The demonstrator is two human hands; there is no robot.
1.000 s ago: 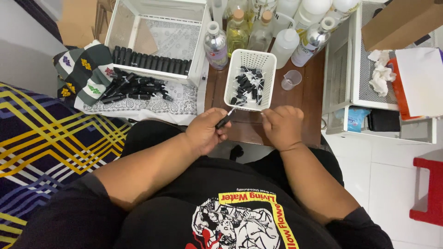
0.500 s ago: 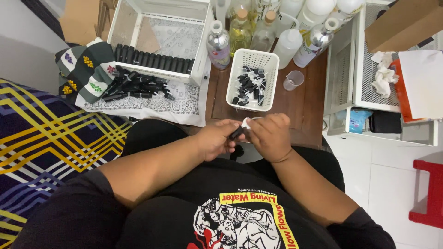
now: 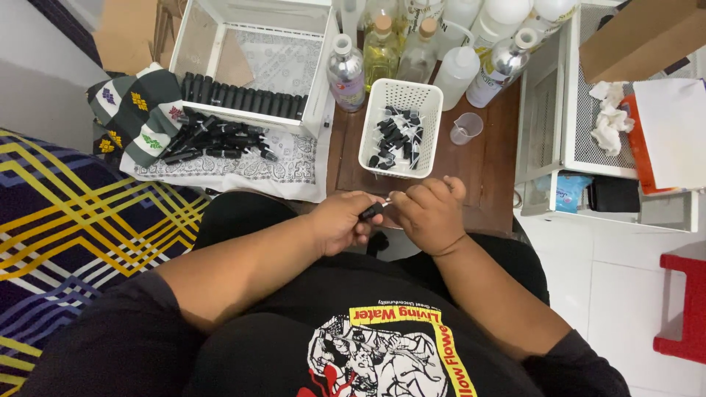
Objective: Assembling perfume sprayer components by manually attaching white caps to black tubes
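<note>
Over the lap, just short of the wooden table [image 3: 485, 169]: left hand [image 3: 342, 224] and right hand [image 3: 430, 217] both pinch one small black sprayer piece [image 3: 373, 212] between the fingertips. Looks light, rigid plastic, probably slick; best held at its ends. White basket [image 3: 379, 129] of like pieces sits near.

One white basket [image 3: 401, 125], one measuring cup [image 3: 466, 128]

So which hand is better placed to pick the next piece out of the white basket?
Probably the right hand: it sits just below the white basket, and only its fingertips touch the small black vial. The left hand grips the vial and lies further to the side.
</note>
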